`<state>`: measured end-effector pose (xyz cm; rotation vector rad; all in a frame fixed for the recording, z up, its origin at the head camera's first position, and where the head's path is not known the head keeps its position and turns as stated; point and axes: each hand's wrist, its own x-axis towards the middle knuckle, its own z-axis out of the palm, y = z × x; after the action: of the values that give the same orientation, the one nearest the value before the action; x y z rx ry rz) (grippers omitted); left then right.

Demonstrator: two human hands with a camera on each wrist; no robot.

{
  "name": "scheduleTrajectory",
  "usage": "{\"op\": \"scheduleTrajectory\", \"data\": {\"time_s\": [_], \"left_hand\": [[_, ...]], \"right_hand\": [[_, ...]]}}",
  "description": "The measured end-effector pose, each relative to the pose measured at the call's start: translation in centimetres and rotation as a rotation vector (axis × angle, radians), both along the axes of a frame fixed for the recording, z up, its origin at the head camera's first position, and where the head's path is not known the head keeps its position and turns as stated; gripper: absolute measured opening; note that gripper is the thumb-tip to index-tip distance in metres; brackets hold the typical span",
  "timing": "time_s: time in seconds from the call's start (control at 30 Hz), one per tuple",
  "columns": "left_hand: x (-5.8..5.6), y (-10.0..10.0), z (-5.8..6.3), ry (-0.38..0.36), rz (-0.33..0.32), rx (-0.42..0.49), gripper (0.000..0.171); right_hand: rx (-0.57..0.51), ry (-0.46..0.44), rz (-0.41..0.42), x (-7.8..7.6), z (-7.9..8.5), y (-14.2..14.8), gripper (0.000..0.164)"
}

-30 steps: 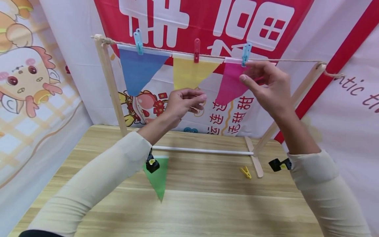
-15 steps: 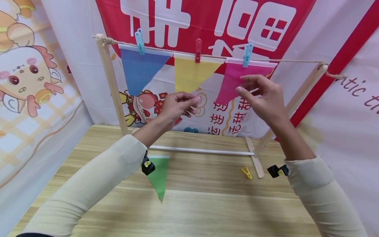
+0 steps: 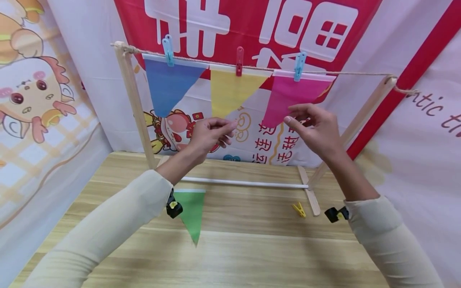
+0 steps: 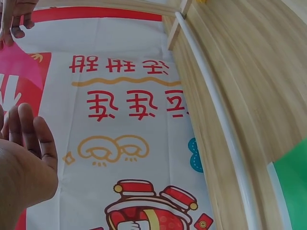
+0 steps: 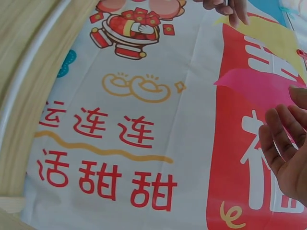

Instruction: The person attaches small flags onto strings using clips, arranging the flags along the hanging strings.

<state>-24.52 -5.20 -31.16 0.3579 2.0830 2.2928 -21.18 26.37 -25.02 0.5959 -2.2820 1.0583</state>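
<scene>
Three triangular flags hang from a twine line (image 3: 360,73) in the head view: a blue flag (image 3: 171,82) under a light-blue clothespin (image 3: 168,51), a yellow flag (image 3: 232,90) under a red clothespin (image 3: 239,61), and a pink flag (image 3: 293,92) under another light-blue clothespin (image 3: 299,66). My right hand (image 3: 317,128) is beside the pink flag's lower right edge, fingers loosely bent around nothing; whether it touches the cloth I cannot tell. Below the yellow flag, my left hand (image 3: 209,138) hovers with relaxed fingers and holds nothing. A green flag (image 3: 193,214) lies on the table.
Wooden posts (image 3: 131,100) hold the line at both ends. A white rod (image 3: 245,183) runs low between them, near a wooden foot (image 3: 309,194). On the wooden table (image 3: 259,256) lies a yellow clothespin (image 3: 299,209). A printed cloth (image 3: 252,24) hangs behind.
My right hand has come away from the clothespin on the pink flag and moved down. My left hand has drawn back, down and to the left. The flags hang as before.
</scene>
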Motion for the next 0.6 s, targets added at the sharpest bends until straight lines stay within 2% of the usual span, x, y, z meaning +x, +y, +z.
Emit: {"op": "scheduleTrajectory", "data": {"time_s": [0.33, 0.6], "left_hand": [[0.5, -0.4, -0.9, 0.003, -0.031, -0.045, 0.025], [0.5, -0.6, -1.7, -0.007, -0.03, -0.122, 0.03]], "right_hand": [[0.031, -0.032, 0.022, 0.0, -1.3, 0.2, 0.033], [0.045, -0.069, 0.028, -0.1, -2.8, 0.7, 0.033]]}}
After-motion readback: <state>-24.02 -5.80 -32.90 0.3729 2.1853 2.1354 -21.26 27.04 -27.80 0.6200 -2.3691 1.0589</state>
